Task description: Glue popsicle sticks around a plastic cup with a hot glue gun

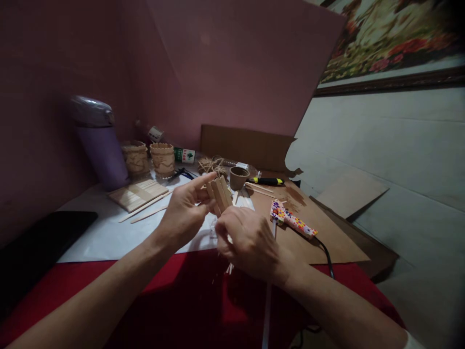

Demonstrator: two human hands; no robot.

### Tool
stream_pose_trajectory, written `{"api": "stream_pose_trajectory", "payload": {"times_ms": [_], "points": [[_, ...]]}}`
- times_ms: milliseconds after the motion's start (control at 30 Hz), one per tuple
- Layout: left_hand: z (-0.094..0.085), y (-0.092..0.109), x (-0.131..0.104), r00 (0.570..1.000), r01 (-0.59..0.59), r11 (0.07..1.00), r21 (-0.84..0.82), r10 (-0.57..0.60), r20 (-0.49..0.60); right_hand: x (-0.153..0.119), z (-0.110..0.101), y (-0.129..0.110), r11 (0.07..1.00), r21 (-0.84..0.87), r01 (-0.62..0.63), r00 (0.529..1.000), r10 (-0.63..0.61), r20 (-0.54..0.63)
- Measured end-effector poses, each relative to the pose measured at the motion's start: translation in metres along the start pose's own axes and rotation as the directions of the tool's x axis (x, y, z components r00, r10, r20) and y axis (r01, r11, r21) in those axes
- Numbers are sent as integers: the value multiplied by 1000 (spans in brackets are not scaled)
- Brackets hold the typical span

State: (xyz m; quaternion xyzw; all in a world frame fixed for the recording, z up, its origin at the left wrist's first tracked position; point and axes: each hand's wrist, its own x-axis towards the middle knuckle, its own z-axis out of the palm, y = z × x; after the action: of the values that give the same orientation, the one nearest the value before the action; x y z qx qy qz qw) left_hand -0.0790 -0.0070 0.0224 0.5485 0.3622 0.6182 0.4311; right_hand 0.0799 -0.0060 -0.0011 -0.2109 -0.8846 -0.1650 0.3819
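Several upright wooden craft sticks [220, 193] stand side by side between my hands, above the front edge of the white sheet. My left hand [187, 208] holds them from the left, its index finger stretched along their top. Close against their lower right side is my right hand [247, 240], its fingers curled in a pinch; what lies inside the pinch is hidden. Some clear plastic shows between the hands, partly covered. A flower-patterned glue gun [293, 222] lies on brown cardboard to the right. Behind the sticks stands a small brown pot [239, 178].
At the left are a purple bottle [103, 155], two stick-covered cups [162, 160], a bundle of flat sticks [140, 195] and a black object [51, 242]. Twine [211, 166] and a black-yellow cutter [268, 181] lie behind. Red cloth [174, 305] covers the front.
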Motion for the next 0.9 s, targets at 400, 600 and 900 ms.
{"api": "stream_pose_trajectory", "payload": {"times_ms": [400,600,900], "points": [[-8,1,3,992,79,988,-135,-64,113,0,-7,19,868,387,-310,914,384,-129],[-8,-2,0,982,91,995,-31,-85,169,0,-8,18,926,308,-218,954,269,-135],[-3,-1,-2,985,63,998,-15,-59,164,1,-8,19,982,30,-187,981,188,-47]]}}
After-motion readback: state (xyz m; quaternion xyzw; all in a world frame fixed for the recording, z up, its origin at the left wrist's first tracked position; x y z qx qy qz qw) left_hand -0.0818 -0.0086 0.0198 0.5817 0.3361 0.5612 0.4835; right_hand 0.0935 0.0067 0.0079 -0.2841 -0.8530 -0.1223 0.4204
